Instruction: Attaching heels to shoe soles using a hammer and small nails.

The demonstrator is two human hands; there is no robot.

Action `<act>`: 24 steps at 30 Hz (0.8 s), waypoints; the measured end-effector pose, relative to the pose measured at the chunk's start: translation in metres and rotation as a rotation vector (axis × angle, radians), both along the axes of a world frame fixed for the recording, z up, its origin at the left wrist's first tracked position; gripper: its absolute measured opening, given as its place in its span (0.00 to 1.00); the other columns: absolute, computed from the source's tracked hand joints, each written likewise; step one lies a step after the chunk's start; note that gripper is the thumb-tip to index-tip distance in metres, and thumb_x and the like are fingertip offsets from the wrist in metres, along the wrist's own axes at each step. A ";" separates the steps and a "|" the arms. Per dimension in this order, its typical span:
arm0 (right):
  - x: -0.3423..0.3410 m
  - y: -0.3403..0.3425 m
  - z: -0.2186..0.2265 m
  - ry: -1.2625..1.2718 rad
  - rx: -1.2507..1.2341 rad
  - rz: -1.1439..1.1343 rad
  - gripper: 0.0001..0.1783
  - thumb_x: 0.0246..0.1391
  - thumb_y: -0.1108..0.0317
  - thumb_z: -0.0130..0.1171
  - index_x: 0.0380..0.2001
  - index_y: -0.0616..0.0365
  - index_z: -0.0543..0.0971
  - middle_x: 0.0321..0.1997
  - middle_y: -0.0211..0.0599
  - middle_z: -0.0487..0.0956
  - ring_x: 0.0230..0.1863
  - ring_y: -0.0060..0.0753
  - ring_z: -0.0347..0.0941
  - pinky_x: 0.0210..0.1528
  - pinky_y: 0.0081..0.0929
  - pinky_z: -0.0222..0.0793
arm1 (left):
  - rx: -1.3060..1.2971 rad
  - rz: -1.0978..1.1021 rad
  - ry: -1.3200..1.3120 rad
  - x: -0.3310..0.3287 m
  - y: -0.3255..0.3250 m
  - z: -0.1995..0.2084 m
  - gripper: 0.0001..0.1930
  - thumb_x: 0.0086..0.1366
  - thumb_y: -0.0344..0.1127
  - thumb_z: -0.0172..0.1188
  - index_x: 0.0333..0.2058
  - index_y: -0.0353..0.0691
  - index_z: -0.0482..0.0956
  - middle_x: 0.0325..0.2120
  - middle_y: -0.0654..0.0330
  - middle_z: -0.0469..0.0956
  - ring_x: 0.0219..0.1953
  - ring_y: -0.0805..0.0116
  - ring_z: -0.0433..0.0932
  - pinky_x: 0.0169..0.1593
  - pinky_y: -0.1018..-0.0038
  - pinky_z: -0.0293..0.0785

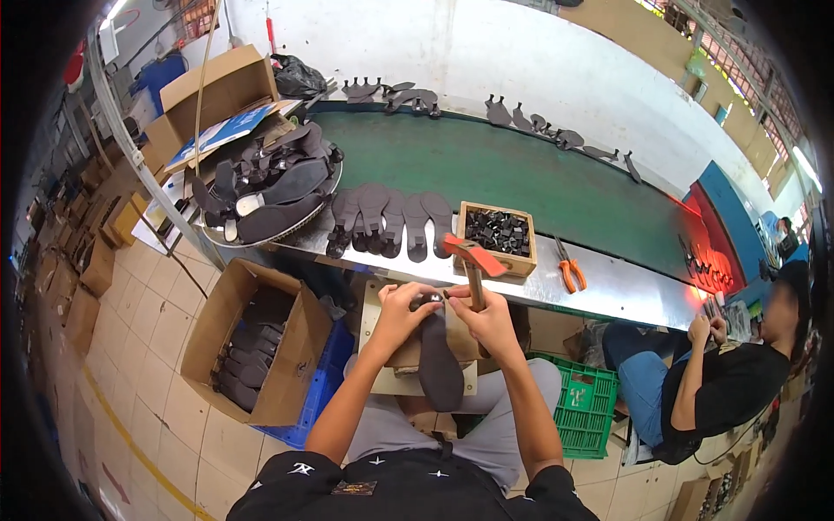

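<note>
A dark shoe sole [441,373] lies in front of me over a small stand, its narrow heel end pointing away. My left hand [400,314] is closed around that heel end. My right hand [483,323] grips the wooden handle of a hammer [476,255] with a red head, held upright. Its thumb and forefinger are pinched close to the heel; a tiny dark piece seems to be between them, too small to name. Beyond my hands, several heeled soles [393,213] lie in a row on the metal edge. A wooden box [495,263] beside them holds small black pieces.
Orange-handled pliers [569,269] lie on the bench edge before a green belt [539,182]. A round tray [287,233] piled with soles is at left, above a cardboard box [300,347] of soles. A green crate [584,408] and a seated co-worker [717,386] are at right.
</note>
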State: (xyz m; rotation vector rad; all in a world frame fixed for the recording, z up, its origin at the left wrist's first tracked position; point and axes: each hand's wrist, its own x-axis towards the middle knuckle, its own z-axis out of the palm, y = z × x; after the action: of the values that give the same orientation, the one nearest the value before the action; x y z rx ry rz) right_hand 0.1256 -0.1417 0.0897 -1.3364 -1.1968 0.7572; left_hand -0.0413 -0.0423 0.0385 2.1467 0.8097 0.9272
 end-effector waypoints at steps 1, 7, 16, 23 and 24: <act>0.001 0.004 -0.005 -0.089 0.003 0.013 0.10 0.57 0.71 0.62 0.41 0.64 0.81 0.24 0.26 0.78 0.19 0.13 0.67 0.20 0.16 0.61 | 0.031 -0.026 -0.005 -0.002 -0.004 0.000 0.16 0.59 0.46 0.67 0.42 0.44 0.82 0.40 0.64 0.82 0.45 0.67 0.77 0.59 0.61 0.54; 0.002 0.012 -0.017 -0.283 -0.035 0.098 0.12 0.54 0.75 0.61 0.43 0.67 0.79 0.37 0.42 0.83 0.39 0.28 0.79 0.44 0.27 0.72 | 0.057 0.001 -0.050 -0.007 -0.009 -0.018 0.16 0.56 0.43 0.69 0.41 0.42 0.82 0.37 0.60 0.81 0.45 0.64 0.76 0.57 0.66 0.56; -0.004 0.005 -0.009 -0.588 0.162 0.125 0.10 0.52 0.75 0.63 0.38 0.66 0.78 0.39 0.45 0.77 0.37 0.51 0.75 0.40 0.33 0.71 | -0.026 -0.101 -0.119 -0.009 -0.005 -0.010 0.16 0.55 0.36 0.69 0.43 0.41 0.83 0.38 0.57 0.83 0.42 0.62 0.80 0.51 0.66 0.66; -0.020 -0.021 0.007 -0.040 0.005 0.014 0.13 0.63 0.70 0.56 0.48 0.66 0.74 0.27 0.30 0.74 0.19 0.20 0.66 0.21 0.22 0.63 | -0.273 -0.134 -0.189 -0.008 -0.001 -0.006 0.17 0.54 0.34 0.70 0.42 0.35 0.83 0.36 0.53 0.84 0.38 0.68 0.82 0.42 0.71 0.76; -0.018 -0.030 0.005 -0.118 0.027 0.016 0.17 0.67 0.69 0.50 0.54 0.66 0.71 0.26 0.26 0.72 0.18 0.09 0.62 0.17 0.16 0.57 | -0.281 -0.147 -0.180 -0.006 -0.001 -0.004 0.16 0.53 0.34 0.71 0.40 0.34 0.84 0.36 0.53 0.84 0.38 0.68 0.81 0.42 0.72 0.75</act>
State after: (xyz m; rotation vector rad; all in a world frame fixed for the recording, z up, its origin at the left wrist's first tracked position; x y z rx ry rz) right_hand 0.1080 -0.1714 0.0945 -1.3657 -1.3078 0.6794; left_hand -0.0470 -0.0433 0.0349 1.8248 0.6413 0.8610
